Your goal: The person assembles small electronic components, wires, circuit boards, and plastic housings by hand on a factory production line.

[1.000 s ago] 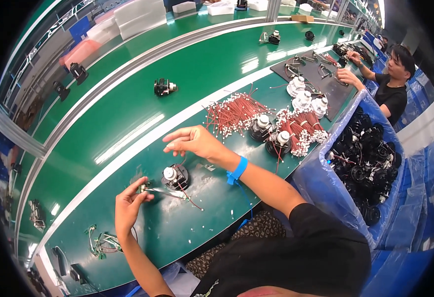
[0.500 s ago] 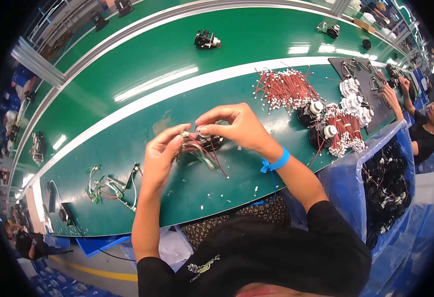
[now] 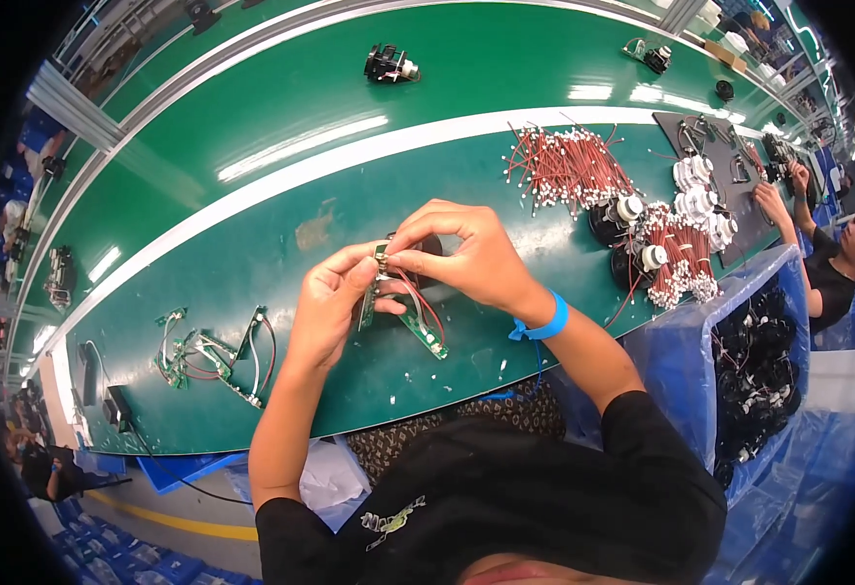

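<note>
My left hand [image 3: 328,302] grips a narrow green circuit board [image 3: 368,304] upright between thumb and fingers. Opposite it, the thumb and forefinger of my right hand [image 3: 471,249] pinch at the board's upper end, where a small connector and wires meet it; the exact contact is hidden by the fingertips. Red and white wires [image 3: 422,297] run down from there to a second green board [image 3: 426,334], which hangs tilted below my hands. Behind my right fingers a dark round part [image 3: 430,255] shows only partly.
More wired green boards [image 3: 218,356] lie left. Red wire bundles [image 3: 569,166], white-topped black motors [image 3: 608,219] and white round parts [image 3: 696,203] are at right. A blue-lined bin [image 3: 754,380] holds black parts. Beyond a white rail, a black assembly [image 3: 390,64] rests on green; a co-worker [image 3: 842,249] sits right.
The circuit board in my left hand now stands upright and in plain sight. The second board hangs clear below, turned toward the lower right. My fingertips stay close together.
</note>
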Demonstrator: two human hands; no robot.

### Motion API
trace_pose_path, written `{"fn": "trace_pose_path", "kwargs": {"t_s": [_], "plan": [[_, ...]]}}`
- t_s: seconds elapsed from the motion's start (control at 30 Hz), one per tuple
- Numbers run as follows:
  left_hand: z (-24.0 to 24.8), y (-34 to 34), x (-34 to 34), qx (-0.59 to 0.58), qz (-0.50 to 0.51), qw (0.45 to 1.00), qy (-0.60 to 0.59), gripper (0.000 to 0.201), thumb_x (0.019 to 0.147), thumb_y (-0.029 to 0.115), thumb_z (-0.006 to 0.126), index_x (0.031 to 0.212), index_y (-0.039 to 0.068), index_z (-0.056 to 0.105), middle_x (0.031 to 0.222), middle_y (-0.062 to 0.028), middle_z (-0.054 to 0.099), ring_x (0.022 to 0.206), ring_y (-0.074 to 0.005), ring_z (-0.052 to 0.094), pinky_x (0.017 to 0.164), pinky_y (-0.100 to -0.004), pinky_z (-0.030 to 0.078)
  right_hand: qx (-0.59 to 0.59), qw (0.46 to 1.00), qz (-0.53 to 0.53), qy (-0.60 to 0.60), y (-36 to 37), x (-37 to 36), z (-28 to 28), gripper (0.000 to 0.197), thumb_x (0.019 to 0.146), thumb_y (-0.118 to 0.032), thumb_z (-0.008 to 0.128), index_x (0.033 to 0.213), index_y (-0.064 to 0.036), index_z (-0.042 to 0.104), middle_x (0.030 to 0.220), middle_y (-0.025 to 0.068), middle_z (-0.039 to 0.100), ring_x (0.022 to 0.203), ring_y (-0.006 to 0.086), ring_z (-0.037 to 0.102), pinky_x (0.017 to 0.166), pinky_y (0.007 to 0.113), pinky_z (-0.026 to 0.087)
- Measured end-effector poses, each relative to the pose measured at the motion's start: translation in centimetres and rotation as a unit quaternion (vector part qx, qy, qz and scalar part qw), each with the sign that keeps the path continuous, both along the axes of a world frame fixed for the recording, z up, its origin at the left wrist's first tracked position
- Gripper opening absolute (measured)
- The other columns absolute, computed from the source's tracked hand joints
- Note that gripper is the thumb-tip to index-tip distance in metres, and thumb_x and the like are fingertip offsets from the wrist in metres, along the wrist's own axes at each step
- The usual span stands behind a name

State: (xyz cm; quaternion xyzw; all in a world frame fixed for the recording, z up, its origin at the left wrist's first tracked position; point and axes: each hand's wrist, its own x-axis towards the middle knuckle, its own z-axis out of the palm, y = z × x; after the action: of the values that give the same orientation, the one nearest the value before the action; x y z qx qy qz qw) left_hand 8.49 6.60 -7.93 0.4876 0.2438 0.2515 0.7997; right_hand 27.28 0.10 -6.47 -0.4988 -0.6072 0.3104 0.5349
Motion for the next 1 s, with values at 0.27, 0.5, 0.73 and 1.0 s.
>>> {"fn": "trace_pose_path", "kwargs": {"t_s": [0.27, 0.5, 0.73, 1.0], "plan": [[-0.4, 0.3, 0.2, 0.009, 0.001, 1.000, 0.008, 0.035, 0.097, 0.022, 0.053, 0.118, -0.006, 0.054, 0.105, -0.0150, 0.064, 0.085, -0.0190, 0.067, 0.067, -0.0281, 0.059, 0.000, 1.000, -0.029, 0.001, -0.2, -0.6, 0.1, 0.009, 0.076, -0.005, 0.074, 0.084, -0.0029, 0.071, 0.082, 0.0074, 0.068, 0.072, 0.0141, 0.060, 0.063, 0.026, 0.048], [0.0, 0.5, -0.7, 0.014, 0.012, 1.000, 0.019, 0.034, 0.095, 0.017, 0.057, 0.118, -0.007, 0.056, 0.107, -0.0162, 0.064, 0.091, -0.0226, 0.067, 0.068, -0.0287, 0.059, 0.154, 0.977, -0.090, -0.115, 0.4, -1.7, -0.9, 0.013, 0.072, -0.002, 0.075, 0.084, -0.0036, 0.069, 0.081, 0.0078, 0.067, 0.072, 0.0182, 0.062, 0.064, 0.028, 0.050], [0.2, 0.6, -0.2, 0.006, -0.028, 0.999, 0.030, 0.034, 0.093, 0.016, 0.060, 0.118, -0.005, 0.057, 0.104, -0.0149, 0.066, 0.089, -0.0202, 0.067, 0.064, -0.0273, 0.056, 0.149, 0.970, -0.107, -0.160, -0.8, -2.1, -0.1, 0.013, 0.070, -0.001, 0.075, 0.081, -0.0038, 0.067, 0.080, 0.0069, 0.067, 0.075, 0.0213, 0.063, 0.064, 0.031, 0.051], [0.7, 1.3, -1.5, 0.045, -0.053, 0.996, 0.055, 0.026, 0.089, 0.012, 0.065, 0.110, -0.003, 0.063, 0.097, -0.0132, 0.068, 0.082, -0.0131, 0.066, 0.053, -0.0210, 0.045, 0.065, 0.991, -0.090, -0.078, -0.6, -2.5, 1.1, 0.021, 0.072, -0.002, 0.074, 0.091, -0.0038, 0.068, 0.090, 0.0086, 0.065, 0.079, 0.0226, 0.062, 0.068, 0.032, 0.050]]}}
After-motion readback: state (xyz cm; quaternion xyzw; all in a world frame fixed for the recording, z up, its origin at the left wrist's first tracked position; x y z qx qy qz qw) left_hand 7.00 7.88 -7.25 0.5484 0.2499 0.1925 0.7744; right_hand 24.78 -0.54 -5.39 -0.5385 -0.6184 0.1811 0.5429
